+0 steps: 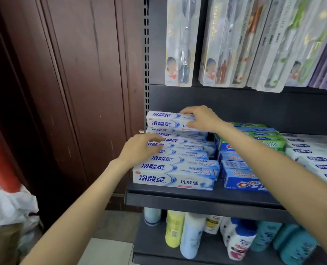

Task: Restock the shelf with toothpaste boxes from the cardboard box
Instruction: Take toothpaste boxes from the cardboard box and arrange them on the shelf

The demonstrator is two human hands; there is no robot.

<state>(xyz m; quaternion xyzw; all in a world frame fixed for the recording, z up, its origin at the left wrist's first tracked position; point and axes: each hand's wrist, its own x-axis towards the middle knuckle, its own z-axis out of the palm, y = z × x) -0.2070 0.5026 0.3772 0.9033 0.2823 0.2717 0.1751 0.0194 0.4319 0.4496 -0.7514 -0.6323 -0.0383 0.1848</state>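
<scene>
Head view: your right hand (201,119) grips the top white toothpaste box (166,120) at the back of the white stack (176,161) on the shelf (197,196). Your left hand (139,148) rests fingers-down on that stack's left end, loosely curled, grasping nothing. Blue Crest boxes (239,180) sit just right of the stack.

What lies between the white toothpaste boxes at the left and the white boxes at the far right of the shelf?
In the head view, blue Crest boxes at the front, with green boxes behind them, fill that stretch of the shelf.
</scene>
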